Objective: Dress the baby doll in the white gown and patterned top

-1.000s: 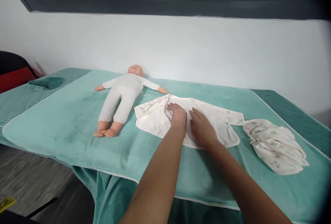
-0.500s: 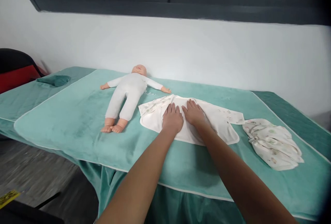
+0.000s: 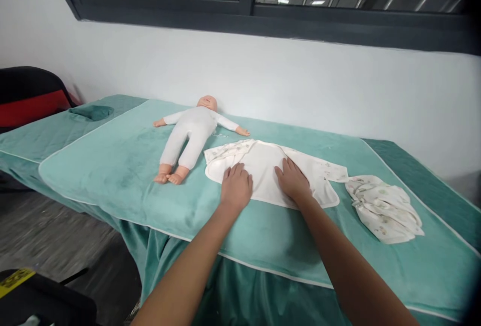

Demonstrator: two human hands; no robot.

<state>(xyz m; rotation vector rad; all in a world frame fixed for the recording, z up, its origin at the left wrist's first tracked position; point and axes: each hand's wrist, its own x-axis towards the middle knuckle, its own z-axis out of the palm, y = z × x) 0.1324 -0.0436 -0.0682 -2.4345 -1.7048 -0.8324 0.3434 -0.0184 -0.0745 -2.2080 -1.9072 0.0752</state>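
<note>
A white baby garment (image 3: 263,165) lies spread flat on a teal blanket (image 3: 124,165) that covers the table. My left hand (image 3: 235,187) rests palm down on the garment's near left edge, fingers stretched out. My right hand (image 3: 293,180) lies flat on its near middle, fingers apart. Neither hand holds anything. A baby doll (image 3: 190,135) in a white suit lies on its back just left of the garment, head toward the wall.
A crumpled printed cloth (image 3: 383,205) sits on the blanket to the right. A small dark green folded cloth (image 3: 92,112) lies at the far left. A black and red chair (image 3: 26,98) stands beyond the table's left end. A white wall runs behind.
Both hands have slid apart and toward me across the garment, from its middle to its near edge. The garment now lies smoother. The camera has shifted slightly.
</note>
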